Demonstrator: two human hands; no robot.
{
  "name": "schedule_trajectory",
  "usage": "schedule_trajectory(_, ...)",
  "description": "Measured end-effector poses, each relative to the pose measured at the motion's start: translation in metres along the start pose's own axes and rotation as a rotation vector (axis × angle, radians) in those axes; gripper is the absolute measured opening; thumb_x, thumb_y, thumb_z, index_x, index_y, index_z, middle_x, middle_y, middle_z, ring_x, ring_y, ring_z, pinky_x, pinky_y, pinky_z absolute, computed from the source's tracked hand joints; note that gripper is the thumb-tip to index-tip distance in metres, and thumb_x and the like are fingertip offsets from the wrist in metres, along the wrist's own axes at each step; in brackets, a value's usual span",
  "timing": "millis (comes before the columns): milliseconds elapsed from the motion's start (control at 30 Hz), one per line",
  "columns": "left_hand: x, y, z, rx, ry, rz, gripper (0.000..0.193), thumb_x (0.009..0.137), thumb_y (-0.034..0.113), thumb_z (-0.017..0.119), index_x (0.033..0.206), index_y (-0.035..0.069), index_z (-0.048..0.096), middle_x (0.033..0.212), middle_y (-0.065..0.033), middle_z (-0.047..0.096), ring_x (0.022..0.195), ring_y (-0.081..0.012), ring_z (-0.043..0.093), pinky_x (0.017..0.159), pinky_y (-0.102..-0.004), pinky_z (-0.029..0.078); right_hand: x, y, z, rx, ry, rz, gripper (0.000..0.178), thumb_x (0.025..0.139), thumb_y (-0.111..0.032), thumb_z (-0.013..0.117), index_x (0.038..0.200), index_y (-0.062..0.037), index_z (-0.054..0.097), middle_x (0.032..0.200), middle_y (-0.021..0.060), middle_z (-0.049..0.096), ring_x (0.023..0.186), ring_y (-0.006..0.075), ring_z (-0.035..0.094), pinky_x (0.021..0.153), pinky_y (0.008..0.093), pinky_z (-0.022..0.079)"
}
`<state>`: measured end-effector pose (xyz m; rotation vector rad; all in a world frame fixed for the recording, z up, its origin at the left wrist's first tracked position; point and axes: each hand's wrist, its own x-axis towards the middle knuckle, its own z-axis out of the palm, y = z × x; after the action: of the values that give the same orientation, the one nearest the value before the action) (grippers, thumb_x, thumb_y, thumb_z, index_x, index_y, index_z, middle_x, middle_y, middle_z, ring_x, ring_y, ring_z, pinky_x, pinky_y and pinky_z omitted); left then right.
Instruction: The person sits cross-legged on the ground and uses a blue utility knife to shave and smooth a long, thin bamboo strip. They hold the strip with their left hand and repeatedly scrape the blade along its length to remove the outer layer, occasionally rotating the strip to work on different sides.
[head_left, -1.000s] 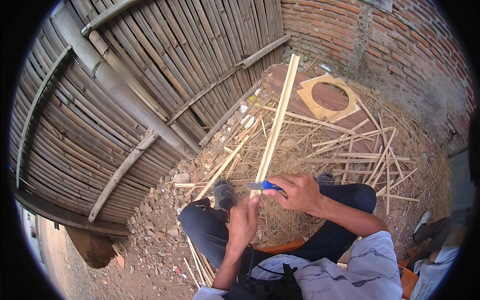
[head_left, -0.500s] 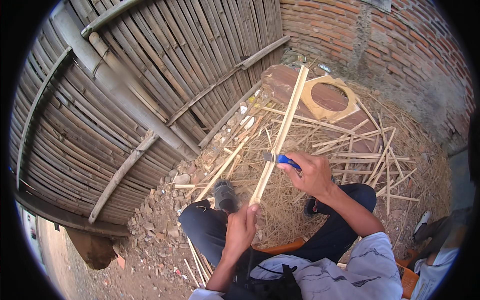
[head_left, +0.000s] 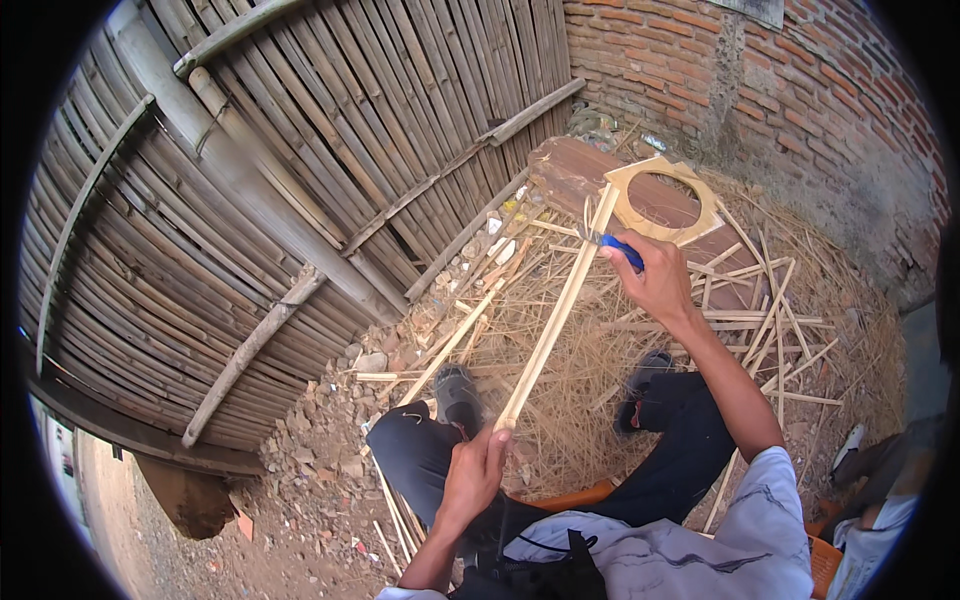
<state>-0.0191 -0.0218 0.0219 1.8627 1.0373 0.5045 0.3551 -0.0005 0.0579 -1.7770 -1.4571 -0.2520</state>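
Note:
A long pale bamboo strip (head_left: 553, 333) slants away from me, its near end gripped in my left hand (head_left: 474, 470) between my knees. My right hand (head_left: 658, 278) is closed round a blue-handled utility knife (head_left: 625, 249). The blade lies across the strip close to its far end, where a thin curled shaving stands up. Beyond the tip rests a flat wooden piece (head_left: 689, 232) with a large round hole, lying on a brown board (head_left: 570, 176).
Loose strips (head_left: 783, 310) lie crisscrossed at the right over dry shavings (head_left: 560, 440). A bamboo wall (head_left: 400, 130) rises at the left, a brick wall (head_left: 800, 120) behind. Rubble (head_left: 320, 440) covers the left ground. Another person's leg (head_left: 880, 460) and an orange crate (head_left: 824, 565) are at the lower right.
My right hand and the knife have moved forward along the strip, from its middle to near its far end. The strip's far end has dropped lower. My left hand keeps its grip.

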Motion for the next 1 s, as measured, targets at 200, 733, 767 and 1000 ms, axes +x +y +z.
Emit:
schedule_trajectory(200,-0.022,-0.032,-0.019,0.003,-0.066,-0.043,0.038,0.119,0.030,0.051,0.111,-0.002,0.071,0.067,-0.0133,0.059,0.057,-0.0229,0.058,0.062,-0.0397,0.049,0.071,0.107,-0.034,-0.239,0.081,0.359,0.047,0.106,-0.048,0.066,0.117,-0.0052,0.081,0.082,0.0224,0.075,0.078,0.0412,0.074,0.074,0.0496,0.056)
schedule_trajectory(733,0.003,-0.029,-0.018,-0.635,-0.240,-0.313,0.046,0.122,0.037,0.038,0.109,0.001,0.062,0.066,0.0008,0.043,0.049,-0.0098,0.040,0.046,-0.0277,0.037,0.005,-0.003,0.007,0.807,-0.536,0.515,0.052,0.107,-0.047,0.072,0.139,-0.0069,0.067,0.091,-0.0018,0.067,0.076,0.0046,0.053,0.067,0.0244,0.041)
schedule_trajectory(767,0.005,-0.028,-0.015,-0.631,-0.248,-0.309,0.046,0.122,0.037,0.038,0.108,0.001,0.062,0.066,0.0006,0.044,0.049,-0.0102,0.040,0.046,-0.0277,0.038,0.001,-0.003,0.011,0.830,-0.520,0.513,0.049,0.109,-0.043,0.070,0.141,-0.0066,0.067,0.088,-0.0023,0.064,0.068,0.0026,0.046,0.061,0.0228,0.037)
schedule_trajectory(1000,0.020,-0.023,-0.003,-0.626,-0.325,-0.304,0.045,0.122,0.034,0.038,0.107,0.000,0.063,0.064,-0.0010,0.048,0.050,-0.0120,0.046,0.047,-0.0284,0.040,-0.010,-0.010,0.002,1.012,-0.490,0.534,0.048,0.108,-0.038,0.071,0.140,-0.0031,0.069,0.085,-0.0036,0.068,0.057,0.0028,0.045,0.052,0.0233,0.033)
